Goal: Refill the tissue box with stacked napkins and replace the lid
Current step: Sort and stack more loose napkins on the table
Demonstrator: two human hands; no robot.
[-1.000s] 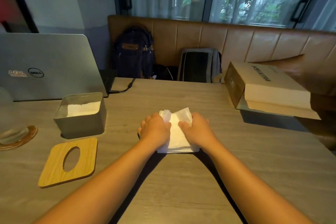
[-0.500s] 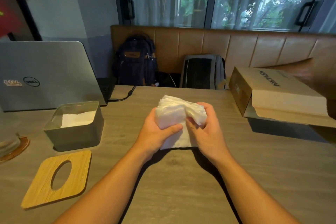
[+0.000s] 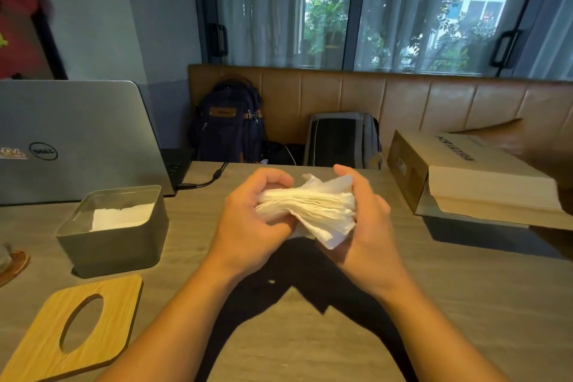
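Both the left hand (image 3: pixel 251 220) and right hand (image 3: pixel 366 226) grip the white stacked paper napkins (image 3: pixel 310 206), now lifted higher and turned edge-on.

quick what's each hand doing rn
Left hand: grips the napkin stack.
Right hand: grips the same stack.

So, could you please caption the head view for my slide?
Left hand and right hand grip a white napkin stack above the wooden table; the open grey tissue box sits alongside.
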